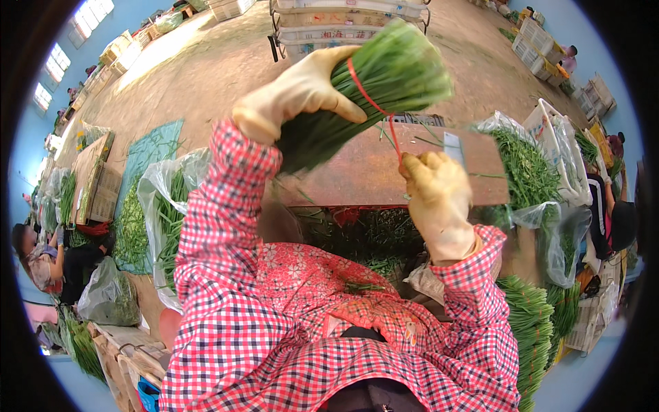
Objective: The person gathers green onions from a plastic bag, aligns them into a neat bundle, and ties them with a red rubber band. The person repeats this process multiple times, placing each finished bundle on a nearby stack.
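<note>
My left hand (314, 87), in a cream rubber glove, grips a thick bundle of long green leaves, likely garlic chives (391, 72), raised above a reddish-brown wooden board (355, 170). A red band (366, 92) circles the bundle. One end of it stretches down, taut, to my right hand (437, 190), whose gloved fingers are closed on it. The bundle tilts, its paler cut end toward the upper right and blurred. Loose green leaves (484, 175) and a pale card or label (453, 147) lie on the board.
Clear plastic bags of greens (175, 206) stand left of the board, with a heap of leaves (525, 165) at its right. Tied bundles (525, 329) are stacked at my right side. White plastic crates (350, 31) stand ahead. A person (46, 262) sits at the far left.
</note>
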`<state>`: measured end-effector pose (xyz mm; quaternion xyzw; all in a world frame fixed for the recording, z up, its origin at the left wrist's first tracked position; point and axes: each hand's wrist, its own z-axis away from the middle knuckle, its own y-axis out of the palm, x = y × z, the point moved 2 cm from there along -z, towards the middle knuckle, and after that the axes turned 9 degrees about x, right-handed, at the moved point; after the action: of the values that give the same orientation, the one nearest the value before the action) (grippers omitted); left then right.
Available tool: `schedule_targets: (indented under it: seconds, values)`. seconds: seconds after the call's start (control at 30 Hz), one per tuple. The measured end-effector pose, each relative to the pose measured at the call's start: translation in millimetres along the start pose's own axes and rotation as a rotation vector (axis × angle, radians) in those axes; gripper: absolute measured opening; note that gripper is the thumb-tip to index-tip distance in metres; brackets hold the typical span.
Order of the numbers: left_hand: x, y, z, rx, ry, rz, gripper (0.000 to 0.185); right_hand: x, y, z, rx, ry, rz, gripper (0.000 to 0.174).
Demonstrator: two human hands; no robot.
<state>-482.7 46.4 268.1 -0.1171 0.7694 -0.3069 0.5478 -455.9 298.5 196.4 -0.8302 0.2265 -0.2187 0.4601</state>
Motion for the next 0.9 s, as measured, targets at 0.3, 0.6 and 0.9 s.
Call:
schedule_targets:
  seconds: [0.3,0.6,0.9]
  values:
    - [139,79,-59,0.871,-0.387,0.04,0.089,-29,111,7,0.03,0.156,-0.693,0.023]
    - [177,92,-30,0.328,-0.41,-0.236,0.087,-90,191,-8,0.112,0.601,-1.337,0.018]
    - [183,195,-16,-0.069,-0.361,-0.879,0.123,-108,215,-54,-0.171,0.46,-0.993,0.014]
